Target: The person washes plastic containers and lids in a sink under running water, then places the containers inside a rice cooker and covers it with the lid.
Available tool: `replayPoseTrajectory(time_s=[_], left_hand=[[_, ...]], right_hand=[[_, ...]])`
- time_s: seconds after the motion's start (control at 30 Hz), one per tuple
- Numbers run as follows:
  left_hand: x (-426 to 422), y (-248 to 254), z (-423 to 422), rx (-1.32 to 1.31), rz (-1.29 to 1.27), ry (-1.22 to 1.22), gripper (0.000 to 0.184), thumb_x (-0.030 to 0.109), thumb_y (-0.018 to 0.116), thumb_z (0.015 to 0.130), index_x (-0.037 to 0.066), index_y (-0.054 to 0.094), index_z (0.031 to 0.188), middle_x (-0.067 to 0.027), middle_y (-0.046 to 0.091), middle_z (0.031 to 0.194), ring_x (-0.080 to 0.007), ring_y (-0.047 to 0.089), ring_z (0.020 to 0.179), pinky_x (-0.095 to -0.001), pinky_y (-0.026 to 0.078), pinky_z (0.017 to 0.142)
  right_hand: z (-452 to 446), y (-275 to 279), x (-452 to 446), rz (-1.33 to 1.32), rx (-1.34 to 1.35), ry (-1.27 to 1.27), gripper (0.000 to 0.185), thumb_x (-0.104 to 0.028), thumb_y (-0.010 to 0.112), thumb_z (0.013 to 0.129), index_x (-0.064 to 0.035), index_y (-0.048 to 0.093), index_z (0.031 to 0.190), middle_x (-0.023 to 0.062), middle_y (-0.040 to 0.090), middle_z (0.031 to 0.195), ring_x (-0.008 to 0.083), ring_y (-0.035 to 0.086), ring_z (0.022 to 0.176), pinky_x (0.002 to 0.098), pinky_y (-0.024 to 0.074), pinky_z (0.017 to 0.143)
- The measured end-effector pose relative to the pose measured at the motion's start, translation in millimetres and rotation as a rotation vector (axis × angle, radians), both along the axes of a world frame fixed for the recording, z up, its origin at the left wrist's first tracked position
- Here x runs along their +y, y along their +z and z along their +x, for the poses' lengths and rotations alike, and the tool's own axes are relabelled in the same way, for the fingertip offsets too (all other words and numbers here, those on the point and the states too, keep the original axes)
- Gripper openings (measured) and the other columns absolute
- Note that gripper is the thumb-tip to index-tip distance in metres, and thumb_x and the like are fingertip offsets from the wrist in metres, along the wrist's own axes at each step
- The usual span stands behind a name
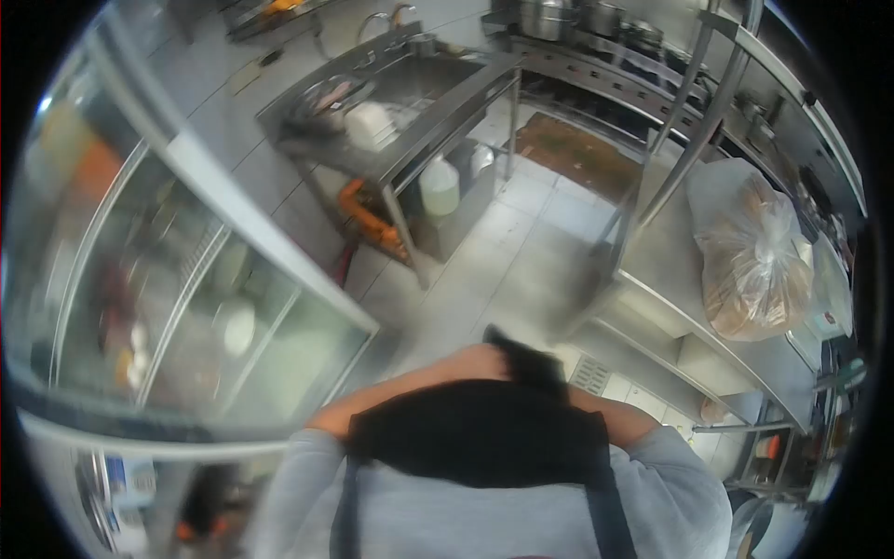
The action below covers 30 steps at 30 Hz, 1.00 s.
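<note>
My left hand (481, 361) is in front of my black apron (466, 433), blurred, at the end of a bare forearm reaching in from the left. Its fingers go out of sight against a dark, blurred piece of what looks like black cloth (533, 365). Whether the hand grips that cloth or only touches it, I cannot tell. Of my right arm, just a stretch of bare forearm below the grey sleeve shows; the right hand is hidden behind the apron and the black cloth.
A glass-doored display fridge (233, 326) stands close on my left. Ahead are a steel sink (419, 88), a jug of pale liquid (440, 186) beneath it, and a stove (605, 79). On the right, a steel counter (666, 252) carries a tied plastic bag (752, 252).
</note>
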<state>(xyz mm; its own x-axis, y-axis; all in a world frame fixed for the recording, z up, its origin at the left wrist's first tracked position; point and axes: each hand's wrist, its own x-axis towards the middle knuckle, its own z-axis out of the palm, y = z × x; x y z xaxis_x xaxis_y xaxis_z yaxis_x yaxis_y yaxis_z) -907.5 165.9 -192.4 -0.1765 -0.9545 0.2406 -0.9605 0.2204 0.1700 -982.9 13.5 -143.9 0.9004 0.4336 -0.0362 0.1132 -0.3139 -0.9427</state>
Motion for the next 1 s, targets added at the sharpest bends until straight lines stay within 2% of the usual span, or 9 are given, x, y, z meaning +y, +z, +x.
replayPoseTrajectory(time_s=[0.2,0.43,0.47,0.5,0.57,0.6,0.7,0.77,1.0], left_hand=[[-47,-25,142,0.290,-0.039,-0.262,0.012,0.020,0.053,0.081,0.011,0.062,0.082,-0.0054,0.053,0.072,-0.0270,0.054,0.071,-0.0396,0.043,0.062],[-128,10,270,-0.051,0.412,-0.070,0.024,0.029,0.061,0.077,0.017,0.063,0.097,-0.0060,0.060,0.097,-0.0276,0.056,0.098,-0.0468,0.044,0.080],[-134,3,297,0.004,0.011,-0.115,0.031,0.033,0.067,0.072,0.016,0.063,0.098,-0.0123,0.054,0.114,-0.0333,0.046,0.116,-0.0510,0.034,0.097],[-137,20,315,0.025,0.159,0.000,0.042,0.032,0.070,0.069,0.015,0.060,0.106,-0.0172,0.046,0.123,-0.0366,0.034,0.126,-0.0522,0.022,0.106],[-129,35,350,0.091,-0.084,0.299,0.056,0.030,0.074,0.067,0.015,0.054,0.117,-0.0174,0.044,0.125,-0.0367,0.035,0.124,-0.0522,0.025,0.104],[-118,44,367,0.095,-0.167,0.510,0.063,0.028,0.077,0.064,0.013,0.051,0.120,-0.0181,0.043,0.126,-0.0365,0.035,0.124,-0.0512,0.025,0.104],[-81,37,420,0.149,-0.578,1.183,0.082,0.019,0.081,0.059,0.006,0.040,0.130,-0.0199,0.037,0.130,-0.0362,0.033,0.125,-0.0470,0.023,0.106],[-57,25,449,0.096,-0.868,1.556,0.094,0.014,0.081,0.062,0.000,0.025,0.137,-0.0210,0.027,0.136,-0.0360,0.027,0.129,-0.0450,0.020,0.108],[-49,0,543,0.293,-1.159,2.026,0.113,0.018,0.084,0.060,0.000,0.008,0.142,-0.0218,0.015,0.144,-0.0349,0.019,0.134,-0.0446,0.016,0.110]], right_hand=[[140,22,-5,-0.125,-0.221,0.007,0.040,-0.021,0.049,0.089,-0.0025,0.049,0.124,0.0223,0.053,0.117,0.0331,0.054,0.106,0.0399,0.0415,0.092],[240,28,-117,-0.603,-0.533,-0.051,0.041,-0.021,0.048,0.089,-0.0023,0.048,0.125,0.0228,0.052,0.120,0.0332,0.053,0.108,0.0402,0.0407,0.094],[255,28,-147,-0.757,-0.513,-0.127,0.041,-0.021,0.048,0.089,-0.0023,0.048,0.126,0.0229,0.052,0.120,0.0332,0.052,0.108,0.0402,0.0406,0.094],[279,31,-189,-0.900,-0.350,-0.330,0.044,-0.024,0.053,0.086,-0.0019,0.049,0.123,0.0221,0.053,0.121,0.0346,0.054,0.107,0.0411,0.0429,0.091],[326,39,-272,-1.207,0.069,-0.684,0.051,-0.029,0.064,0.079,-0.0010,0.051,0.119,0.0207,0.054,0.121,0.0376,0.057,0.104,0.0430,0.0476,0.084],[357,-6,-353,-0.866,-0.277,-1.033,0.062,-0.025,0.062,0.082,-0.0034,0.037,0.135,0.0202,0.050,0.127,0.0334,0.054,0.112,0.0411,0.0460,0.088],[437,94,-414,0.055,-0.475,-1.497,0.080,-0.024,0.062,0.085,-0.0095,0.012,0.146,0.0083,0.056,0.110,0.0143,0.053,0.093,0.0297,0.0449,0.081],[514,122,-414,0.226,-0.772,-1.403,0.067,-0.024,0.060,0.087,-0.0161,0.023,0.143,0.0081,0.057,0.105,0.0162,0.056,0.091,0.0303,0.0444,0.079],[754,89,-266,-0.320,0.018,0.040,0.050,-0.021,0.068,0.080,-0.0121,0.051,0.126,0.0071,0.059,0.111,0.0156,0.053,0.104,0.0296,0.0411,0.090]])
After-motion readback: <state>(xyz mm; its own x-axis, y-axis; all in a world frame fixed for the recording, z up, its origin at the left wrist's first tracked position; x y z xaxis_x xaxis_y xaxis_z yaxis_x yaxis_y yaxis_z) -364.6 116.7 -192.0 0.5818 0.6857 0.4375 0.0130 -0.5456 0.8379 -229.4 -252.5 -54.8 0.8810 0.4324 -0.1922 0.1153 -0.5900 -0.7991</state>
